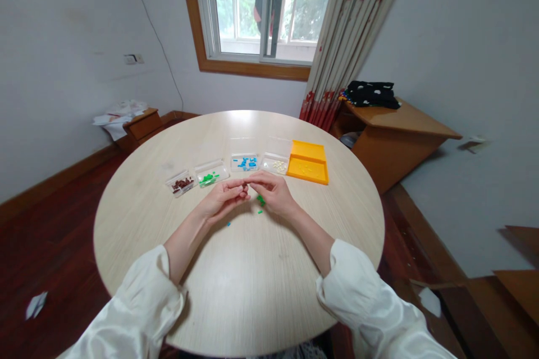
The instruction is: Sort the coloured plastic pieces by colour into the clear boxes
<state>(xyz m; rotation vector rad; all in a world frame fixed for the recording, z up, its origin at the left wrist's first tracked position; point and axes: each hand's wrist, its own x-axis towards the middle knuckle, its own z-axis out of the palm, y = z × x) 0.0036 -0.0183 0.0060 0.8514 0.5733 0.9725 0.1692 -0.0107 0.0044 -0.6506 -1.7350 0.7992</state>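
Observation:
My left hand (225, 197) and my right hand (272, 192) meet over the middle of the table, fingertips together. Between them shows a small dark brown piece (245, 185), mostly covered by the fingers, and both hands are closed on it. Just under my right hand lie some small green pieces (261, 200), partly hidden by it. A single blue piece (228, 224) rests on the tabletop below my left hand. Beyond the hands stand clear plastic boxes: one with brown pieces (182, 184), one with green pieces (208, 178), one with blue pieces (245, 163), one with cream pieces (279, 166).
An open yellow case (309, 148) lies right of the clear boxes. All this is on a round pale wooden table (248, 291). A wooden cabinet (391, 140) with dark cloth on top stands at right, beside a curtain (345, 28) and window.

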